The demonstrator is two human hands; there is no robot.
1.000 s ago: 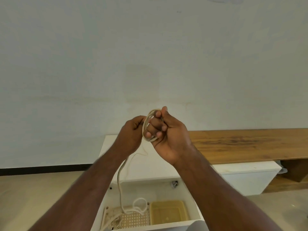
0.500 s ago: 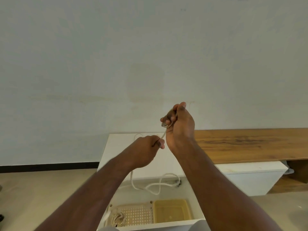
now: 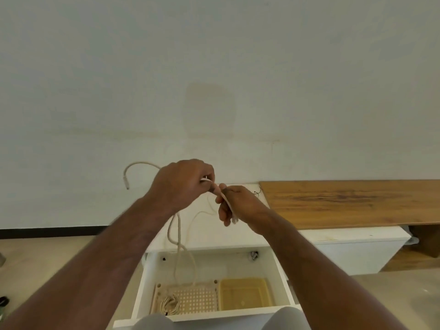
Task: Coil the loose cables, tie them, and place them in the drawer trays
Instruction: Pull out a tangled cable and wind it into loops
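Left hand (image 3: 181,184) and right hand (image 3: 234,206) each grip the thin white round cable (image 3: 177,232) (fingers curled) above the open white drawer (image 3: 283,279).

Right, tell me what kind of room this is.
Probably a home living area or storage corner: a low white cabinet with its drawer pulled open beside a long wooden bench top, a plain wall, and a tiled floor.

Left hand (image 3: 183,184), right hand (image 3: 238,206) grip white cable (image 3: 177,234) above open drawer (image 3: 283,279).
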